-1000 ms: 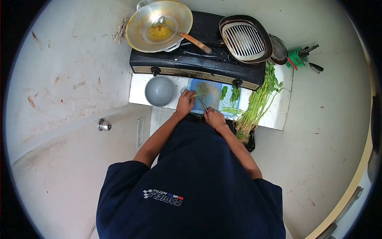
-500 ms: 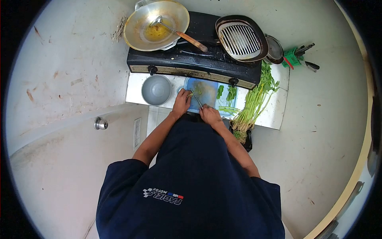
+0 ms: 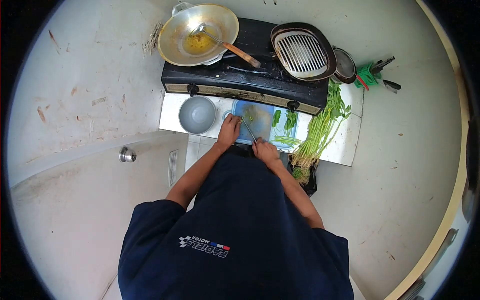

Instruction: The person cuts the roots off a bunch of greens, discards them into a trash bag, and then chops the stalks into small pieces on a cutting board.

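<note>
My right hand (image 3: 265, 151) is closed around the handle of a knife (image 3: 248, 129), whose blade slants up and left over a blue cutting board (image 3: 261, 118). At the board's left side, my left hand (image 3: 229, 130) has its fingers bent together on a small piece of green stem, close to the blade's tip. Chopped green bits (image 3: 249, 116) lie on the board just beyond the knife. Right of the board, loose green leaves (image 3: 291, 119) and cut stems (image 3: 286, 140) rest on a light blue tray (image 3: 278, 131).
A grey bowl (image 3: 197, 115) stands left of the board. Behind is a black stove (image 3: 240, 80) with a wok (image 3: 170, 42) holding a ladle (image 3: 240, 54), and a grill pan (image 3: 327, 62). A rooted bunch of leafy greens (image 3: 320, 130) lies right, near a green knife basket (image 3: 367, 76).
The knife and my right hand have shifted slightly right and down, away from my left fingers. My left hand stays in nearly the same place. The camera view has moved a little.
</note>
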`<state>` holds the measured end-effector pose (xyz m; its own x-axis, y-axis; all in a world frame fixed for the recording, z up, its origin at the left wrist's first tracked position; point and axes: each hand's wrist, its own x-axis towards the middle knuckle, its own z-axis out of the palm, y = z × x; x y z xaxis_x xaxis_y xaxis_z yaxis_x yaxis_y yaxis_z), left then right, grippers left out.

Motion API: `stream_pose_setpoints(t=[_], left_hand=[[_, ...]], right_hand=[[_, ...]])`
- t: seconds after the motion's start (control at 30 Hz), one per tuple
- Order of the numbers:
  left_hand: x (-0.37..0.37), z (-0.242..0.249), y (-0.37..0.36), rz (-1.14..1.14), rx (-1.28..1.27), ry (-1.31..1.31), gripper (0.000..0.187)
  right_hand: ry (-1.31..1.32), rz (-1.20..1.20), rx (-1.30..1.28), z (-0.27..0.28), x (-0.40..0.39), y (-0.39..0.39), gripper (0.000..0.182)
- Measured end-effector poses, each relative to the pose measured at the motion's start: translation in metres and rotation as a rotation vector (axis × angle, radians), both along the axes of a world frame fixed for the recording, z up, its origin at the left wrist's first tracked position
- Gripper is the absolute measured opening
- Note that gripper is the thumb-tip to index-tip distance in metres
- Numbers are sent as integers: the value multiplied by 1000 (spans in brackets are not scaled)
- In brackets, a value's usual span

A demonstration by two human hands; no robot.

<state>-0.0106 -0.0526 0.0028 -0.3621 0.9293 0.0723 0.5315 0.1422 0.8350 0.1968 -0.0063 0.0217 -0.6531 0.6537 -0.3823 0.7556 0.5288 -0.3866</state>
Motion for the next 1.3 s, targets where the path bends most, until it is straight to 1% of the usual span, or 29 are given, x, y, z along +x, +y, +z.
stream_pose_setpoints(t=[0.13,0.33,0.43,0.53,0.73,0.83,1.03,1.23,1.3], left_hand=[[2,3,0,-8,-9,11,11],[1,4,1,-6,-28,-20,10],[-1,3,3,-18,12,28,10],[-3,2,3,-21,-4,116,10],[-3,-3,4,-9,26,78,10],[-2,-2,4,9,5,39,10],[-3,0,3,-22,5,65,12],[-3,2,3,-21,23,44,10],[-3,4,4,-21,-1,48,11]], right_hand=[[36,-6,33,-1,-2,-1,40],[95,-4,-7,-1,-24,17,40],[114,18,-2,0,-26,21,40],[21,6,-38,3,-24,21,43],[74,40,-2,-2,-21,20,43],[34,36,-42,-1,-19,18,41],[57,38,-25,0,-20,19,39],[68,63,-11,1,-31,28,40],[71,80,-44,2,-34,33,43]])
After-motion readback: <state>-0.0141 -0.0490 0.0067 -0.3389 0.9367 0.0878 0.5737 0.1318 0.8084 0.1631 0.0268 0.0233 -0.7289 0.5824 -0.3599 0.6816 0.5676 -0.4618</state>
